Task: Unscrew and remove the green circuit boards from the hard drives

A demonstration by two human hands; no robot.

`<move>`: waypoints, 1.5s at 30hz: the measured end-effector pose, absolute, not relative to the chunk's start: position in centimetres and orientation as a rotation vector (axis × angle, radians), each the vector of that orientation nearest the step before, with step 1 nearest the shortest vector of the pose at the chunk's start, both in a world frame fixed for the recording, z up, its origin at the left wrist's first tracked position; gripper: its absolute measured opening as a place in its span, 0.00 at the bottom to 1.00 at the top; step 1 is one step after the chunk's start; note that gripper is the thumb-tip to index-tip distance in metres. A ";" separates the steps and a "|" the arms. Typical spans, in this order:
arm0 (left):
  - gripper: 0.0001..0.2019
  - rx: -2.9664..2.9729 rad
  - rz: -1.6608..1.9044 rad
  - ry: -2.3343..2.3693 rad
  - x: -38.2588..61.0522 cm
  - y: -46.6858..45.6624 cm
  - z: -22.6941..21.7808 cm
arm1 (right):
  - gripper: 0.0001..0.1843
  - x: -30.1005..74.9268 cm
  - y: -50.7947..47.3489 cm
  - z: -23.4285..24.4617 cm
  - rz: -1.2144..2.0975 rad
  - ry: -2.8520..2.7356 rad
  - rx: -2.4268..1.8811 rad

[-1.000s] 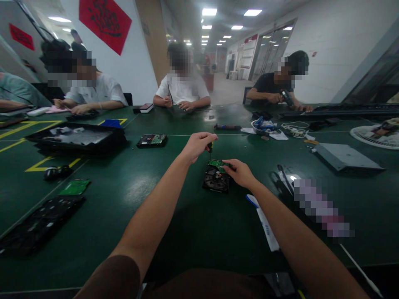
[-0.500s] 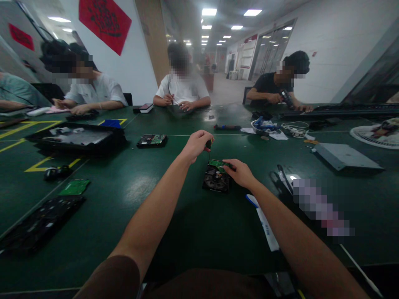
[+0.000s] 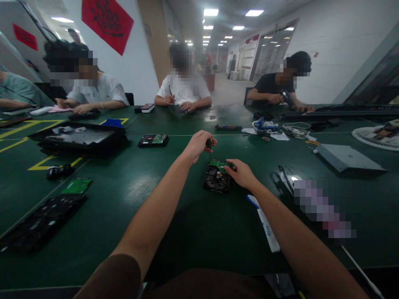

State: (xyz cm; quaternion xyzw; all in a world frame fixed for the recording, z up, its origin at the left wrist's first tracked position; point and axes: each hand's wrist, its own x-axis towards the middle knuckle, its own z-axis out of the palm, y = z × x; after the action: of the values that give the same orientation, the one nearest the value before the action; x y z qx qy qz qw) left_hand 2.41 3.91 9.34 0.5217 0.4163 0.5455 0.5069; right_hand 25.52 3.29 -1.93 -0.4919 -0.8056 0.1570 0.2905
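Observation:
A hard drive (image 3: pixel 216 181) lies on the green table in front of me, its green circuit board (image 3: pixel 219 165) at the far end. My left hand (image 3: pixel 200 145) is closed round the dark handle of a screwdriver (image 3: pixel 208 143). The thin shaft points straight down at the drive's far left corner; whether the tip sits in a screw is too small to see. My right hand (image 3: pixel 241 172) grips the drive's right edge, thumb and fingers at the circuit board.
Left are a black tray (image 3: pixel 77 139), another hard drive (image 3: pixel 153 140), a loose green board (image 3: pixel 76 186) and a black drive casing (image 3: pixel 42 222). Right are a blue-and-white tool (image 3: pixel 264 224), a grey metal box (image 3: pixel 348 158) and a bowl (image 3: pixel 264 126). Co-workers sit across the table.
Both hands keep nearly the same pose at the hard drive, and the screwdriver stays upright. The fingers of my left hand shift slightly on the handle. The whole view moves a little.

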 end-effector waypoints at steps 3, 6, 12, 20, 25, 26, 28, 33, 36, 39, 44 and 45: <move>0.09 1.377 1.336 1.091 2.2 4.1 9.3 | 0.21 25.5 3.3 -1.8 0.396 -2.176 -1.315; 0.11 1.434 1.333 1.119 1.9 4.1 9.4 | 0.21 25.6 3.3 -1.7 0.395 -2.185 -1.318; 0.09 1.284 1.269 0.996 2.2 3.7 9.5 | 0.21 25.5 3.3 -1.7 0.414 -2.172 -1.326; 0.10 1.372 1.335 1.096 2.0 4.3 9.1 | 0.22 25.3 3.1 -1.4 0.447 -2.132 -1.337; 0.13 1.369 1.375 1.172 1.7 4.7 8.9 | 0.21 25.4 3.2 -1.6 0.465 -2.144 -1.312; 0.12 1.354 1.370 1.161 1.7 4.7 8.9 | 0.21 25.5 3.3 -1.7 0.466 -2.145 -1.313; 0.11 1.316 1.350 1.115 1.7 4.6 8.9 | 0.21 25.5 3.3 -1.7 0.471 -2.143 -1.315; 0.10 1.233 1.302 1.002 2.0 4.2 9.0 | 0.22 25.5 3.3 -1.7 0.491 -2.139 -1.327; 0.09 1.221 1.311 0.988 2.1 3.9 9.2 | 0.22 25.5 3.3 -1.5 0.500 -2.153 -1.329; 0.09 1.263 1.287 0.979 2.1 3.7 9.4 | 0.23 25.4 3.4 -1.2 0.515 -2.178 -1.338; 0.11 1.344 1.249 0.995 2.2 3.5 9.6 | 0.20 25.5 3.7 -1.0 0.534 -2.218 -1.324; 0.11 1.349 1.247 0.994 2.3 3.6 9.6 | 0.20 25.4 3.7 -0.9 0.534 -2.216 -1.320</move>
State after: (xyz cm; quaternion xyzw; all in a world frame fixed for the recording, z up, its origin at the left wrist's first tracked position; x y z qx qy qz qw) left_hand 2.25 3.56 9.58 0.5582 0.4114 0.5163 0.5026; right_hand 25.45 3.72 -0.95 -0.4850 -0.8144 0.1963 0.2512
